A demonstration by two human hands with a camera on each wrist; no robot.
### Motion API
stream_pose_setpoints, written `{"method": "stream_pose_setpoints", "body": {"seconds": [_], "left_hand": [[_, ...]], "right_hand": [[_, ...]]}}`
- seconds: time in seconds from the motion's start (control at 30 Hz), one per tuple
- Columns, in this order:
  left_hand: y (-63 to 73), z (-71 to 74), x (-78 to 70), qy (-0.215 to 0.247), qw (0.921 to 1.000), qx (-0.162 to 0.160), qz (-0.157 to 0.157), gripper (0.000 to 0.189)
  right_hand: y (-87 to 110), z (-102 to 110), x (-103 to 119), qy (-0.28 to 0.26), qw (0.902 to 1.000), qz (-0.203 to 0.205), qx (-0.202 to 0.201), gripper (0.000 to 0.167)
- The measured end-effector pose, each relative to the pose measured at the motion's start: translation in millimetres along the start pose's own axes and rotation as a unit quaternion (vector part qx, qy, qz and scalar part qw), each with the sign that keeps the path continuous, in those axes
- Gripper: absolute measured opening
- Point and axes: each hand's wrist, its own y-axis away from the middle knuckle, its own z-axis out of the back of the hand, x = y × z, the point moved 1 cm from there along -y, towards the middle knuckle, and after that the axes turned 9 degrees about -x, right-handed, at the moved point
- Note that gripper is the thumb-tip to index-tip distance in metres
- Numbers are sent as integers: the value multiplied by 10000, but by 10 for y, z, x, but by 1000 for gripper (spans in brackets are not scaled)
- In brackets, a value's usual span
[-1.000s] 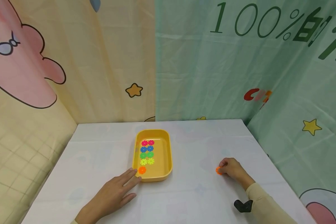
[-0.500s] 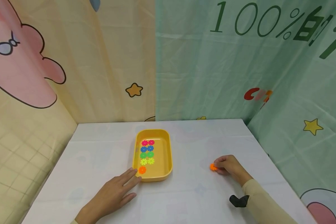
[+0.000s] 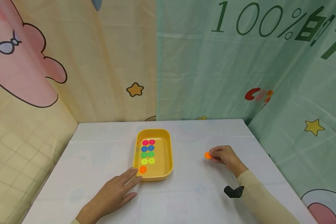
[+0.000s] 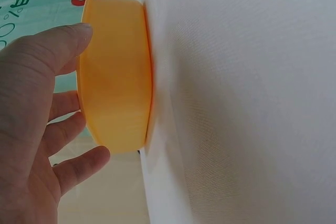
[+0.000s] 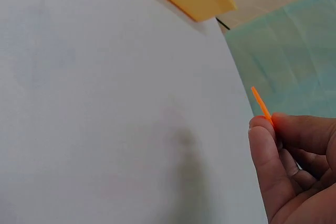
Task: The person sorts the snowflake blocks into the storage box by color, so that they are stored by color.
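A yellow tray (image 3: 163, 155) stands on the white table, with pairs of flower-shaped discs in pink (image 3: 145, 142), blue (image 3: 144, 149), green (image 3: 143, 154) and yellow (image 3: 144, 161) along its left side. One orange flower disc (image 3: 142, 169) lies alone at its near left. My left hand (image 3: 113, 193) rests its fingertips on the tray's near-left rim, fingers spread and relaxed; the left wrist view has them along the tray wall (image 4: 118, 72). My right hand (image 3: 225, 157) pinches another orange flower disc (image 3: 207, 155) between thumb and fingers, right of the tray. In the right wrist view this thin disc shows edge-on.
A black camera mount (image 3: 234, 192) juts from the right sleeve. The table (image 3: 184, 199) is covered in white cloth. Printed curtains (image 3: 201, 74) hang behind it and at both sides.
My right hand has risen away from its earlier spot and moved left and farther back with the orange disc. My left hand stays at the tray's rim.
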Motion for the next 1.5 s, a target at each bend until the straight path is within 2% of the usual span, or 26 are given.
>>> {"method": "stream_pose_setpoints", "body": {"seconds": [0.33,0.53,0.7,0.93,1.13,1.5], "left_hand": [[10,-10,6,28,9997,-220,-99,61],[12,3,5,47,9999,-132,-32,61],[10,3,13,32,9997,-207,-90,61],[15,-9,19,66,9994,-291,-148,61],[7,-13,35,134,9990,-391,-187,59],[18,-9,12,148,9996,-226,-93,60]], "right_hand": [[4,-188,299,-59,9999,89,93,26],[-11,-334,416,-154,9992,179,315,25],[-21,-472,548,-253,9983,257,466,24],[-24,-803,800,-213,9972,164,698,18],[17,-1125,1010,-132,9955,292,890,15],[125,-1525,1073,98,9922,375,1181,11]]}}
